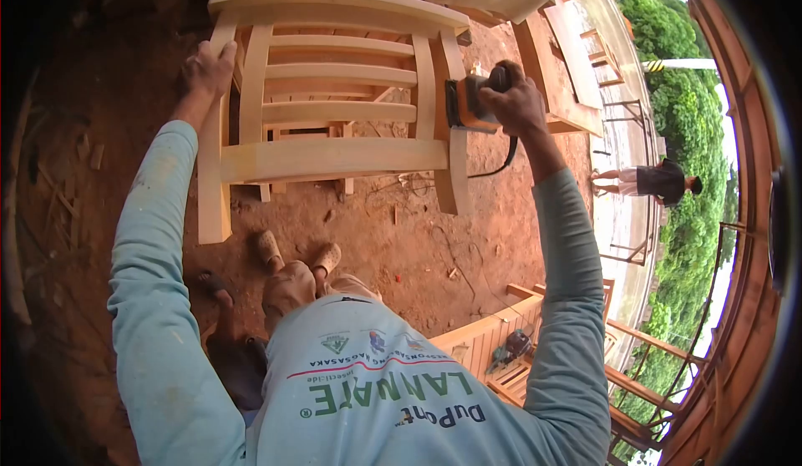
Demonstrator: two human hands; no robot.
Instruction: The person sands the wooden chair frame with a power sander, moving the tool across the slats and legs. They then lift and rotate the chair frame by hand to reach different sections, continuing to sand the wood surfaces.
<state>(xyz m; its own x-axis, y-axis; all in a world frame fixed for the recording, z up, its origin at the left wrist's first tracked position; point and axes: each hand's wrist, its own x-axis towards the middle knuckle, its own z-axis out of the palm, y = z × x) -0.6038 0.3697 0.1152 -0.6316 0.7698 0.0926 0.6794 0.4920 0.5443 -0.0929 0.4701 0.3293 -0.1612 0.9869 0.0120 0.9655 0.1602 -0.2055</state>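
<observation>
A pale wooden frame with several slats [334,159] stands in front of me, its long rail towards my body. My left hand [209,70] is closed round the upright at its left end. On the right, my right hand [515,103] grips the top of an orange and black power sander [474,105]. The sander's flat face is against the outer side of the frame's right upright. A black cord [501,165] runs down from the tool. My right fingertips are partly hidden behind the handle.
Reddish dirt ground [401,257] lies below, with wood scraps and a cord. A slatted wooden piece [493,332] with another power tool [511,346] is at the lower right. Someone's dark sandal [212,281] shows near my feet. Another person [660,180] stands far right.
</observation>
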